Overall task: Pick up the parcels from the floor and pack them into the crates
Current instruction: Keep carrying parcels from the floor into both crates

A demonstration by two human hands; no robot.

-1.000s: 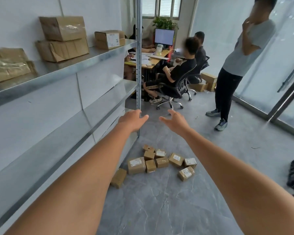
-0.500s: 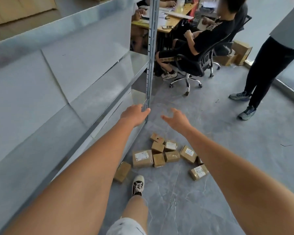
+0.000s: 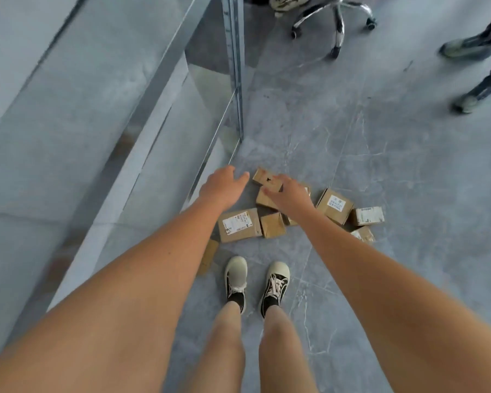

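- The right hand (image 3: 291,194) reaches over the far side of the pile with its fingers loosely spread and nothing in them; it covers a small carton, and whether it touches the cardboard I cannot tell.
- The left hand (image 3: 223,187) hangs beside it over bare floor (image 3: 380,165), fingers relaxed and apart, empty, near the foot of the metal shelving upright (image 3: 236,80). I take it both hands are held wide to scoop or clasp a box from two sides.
- The cardboard parcels (image 3: 272,225) lie bunched on the floor just ahead of the person's sneakers (image 3: 257,282), beside the lower shelf's edge: a bigger labelled carton (image 3: 238,224) nearest the left foot, another labelled box (image 3: 334,205) on the right side, and one flat parcel (image 3: 209,255) half hidden behind the left forearm.
- No crate shows here, so none is packed yet, as far as I can judge.
- Farther off stand an office chair's wheeled base (image 3: 335,15) and a bystander's shoes (image 3: 465,75).
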